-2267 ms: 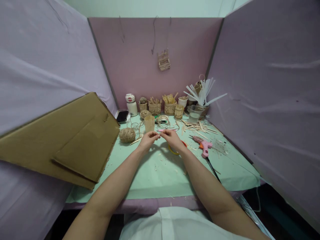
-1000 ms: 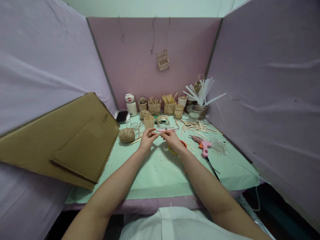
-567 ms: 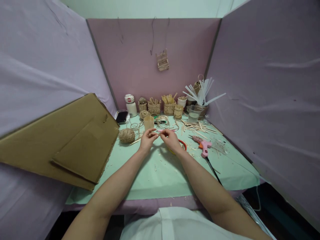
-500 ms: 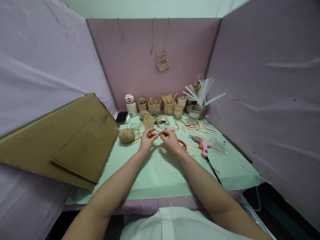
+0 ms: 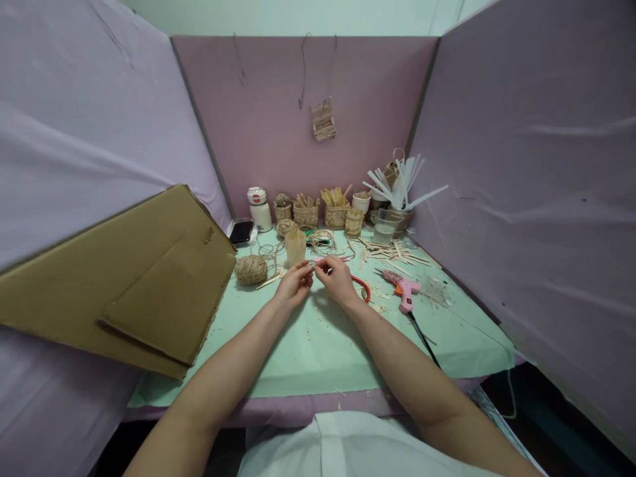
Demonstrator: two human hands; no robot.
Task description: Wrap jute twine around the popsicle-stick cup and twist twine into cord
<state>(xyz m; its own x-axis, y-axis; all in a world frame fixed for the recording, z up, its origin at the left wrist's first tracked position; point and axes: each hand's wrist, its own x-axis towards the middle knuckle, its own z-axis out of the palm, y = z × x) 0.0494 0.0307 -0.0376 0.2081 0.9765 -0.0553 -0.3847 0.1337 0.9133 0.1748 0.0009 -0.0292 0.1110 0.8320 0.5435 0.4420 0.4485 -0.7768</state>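
Observation:
Over the middle of the green-covered table, my left hand (image 5: 295, 285) and my right hand (image 5: 336, 278) meet at their fingertips. Both are closed in a pinch around something too small to make out. Just behind my left hand stands a pale wooden cup (image 5: 295, 246). A ball of twine (image 5: 251, 269) lies to the left of it. Red-handled scissors or pliers (image 5: 361, 289) lie partly hidden beside my right hand. Loose twine (image 5: 322, 240) is coiled behind my hands.
A pink glue gun (image 5: 407, 293) with a black cord lies at the right, near scattered thin sticks (image 5: 392, 252). Cardboard sheets (image 5: 149, 285) lean at the left. Small baskets (image 5: 307, 213), a white-lidded jar (image 5: 260, 211) and a glass cup (image 5: 384, 227) line the back.
My left hand has turned and dropped slightly, its fingers curling more. My right hand has barely moved, and its fingertips stay by those of my left hand.

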